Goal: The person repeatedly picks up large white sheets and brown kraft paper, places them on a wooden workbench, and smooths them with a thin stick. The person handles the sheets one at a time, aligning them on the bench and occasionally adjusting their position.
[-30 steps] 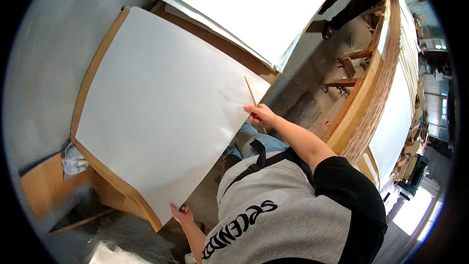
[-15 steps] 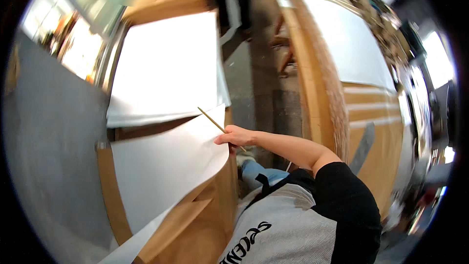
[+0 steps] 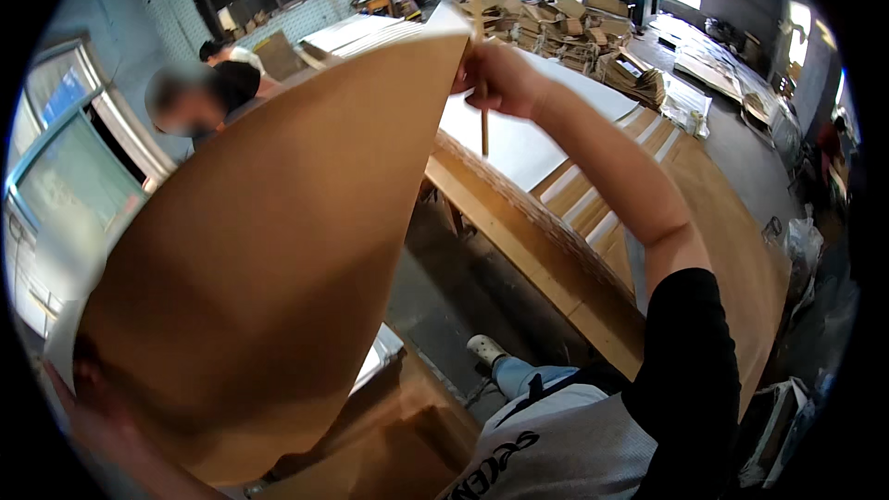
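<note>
1. The big brown sheet [image 3: 269, 231] hung bowed in the air before its holder, its right edge running up to a raised corner.
2. The right hand [image 3: 505, 81] pinched that corner and gripped a slender stick [image 3: 484, 134] too, apparently so one hand could manage both.
3. The left hand [image 3: 97, 403], blurred at the rim, looked closed on the opposite edge; that wide hold, I judged, spread the sheet's weight.
4. To the right, a long stack [image 3: 556, 233] bore a white sheet [image 3: 532, 148], laid flat presumably to avoid creasing.
5. Farther right sat crumpled clear plastic [image 3: 802, 245], its contents not showing; leftward, beyond the sheet, a co-worker [image 3: 239, 81] bent over.
</note>
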Demonstrator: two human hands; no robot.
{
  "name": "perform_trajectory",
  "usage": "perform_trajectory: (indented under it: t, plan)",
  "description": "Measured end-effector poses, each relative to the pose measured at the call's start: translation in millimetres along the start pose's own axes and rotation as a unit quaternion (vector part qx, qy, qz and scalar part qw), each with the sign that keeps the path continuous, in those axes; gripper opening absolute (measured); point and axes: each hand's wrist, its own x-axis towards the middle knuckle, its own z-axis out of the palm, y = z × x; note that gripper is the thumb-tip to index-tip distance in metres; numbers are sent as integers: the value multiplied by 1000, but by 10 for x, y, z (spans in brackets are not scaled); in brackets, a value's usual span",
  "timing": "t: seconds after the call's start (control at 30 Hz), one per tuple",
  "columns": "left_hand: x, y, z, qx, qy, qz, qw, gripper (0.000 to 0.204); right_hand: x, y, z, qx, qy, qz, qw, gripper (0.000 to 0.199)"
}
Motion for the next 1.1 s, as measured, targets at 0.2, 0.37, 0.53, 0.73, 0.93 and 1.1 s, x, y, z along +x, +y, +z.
perform_trajectory:
  t: [0.2, 0.37, 0.53, 0.73, 0.93, 1.1]
  plan:
    - [1000, 449, 2471, -284, -154, 77, 943, 35, 570, -861, -810, -45, 115, -173, 977, 25]
    - [883, 1732, 4563, -587, -300, 121, 742, 52, 908, -1804, -2279, -82, 60, -272, 957, 31]
    - [1526, 2491, 6267, -656, -537, 123, 516, 43, 672, -2281, -2550, -180, 264, -439, 840, 25]
    - [695, 2416, 8001, -735, -598, 48, 315, 34, 49, -2314, -3015, -358, 553, -433, 615, 26]
    - [-805, 2083, 8808, -772, -521, -206, 299, 29, -615, -1128, -2535, -364, 697, -403, 470, 41]
    - [-1628, 856, 10013, -574, -632, -406, 326, 40, -103, 823, -1976, -213, 861, -298, 354, 55]
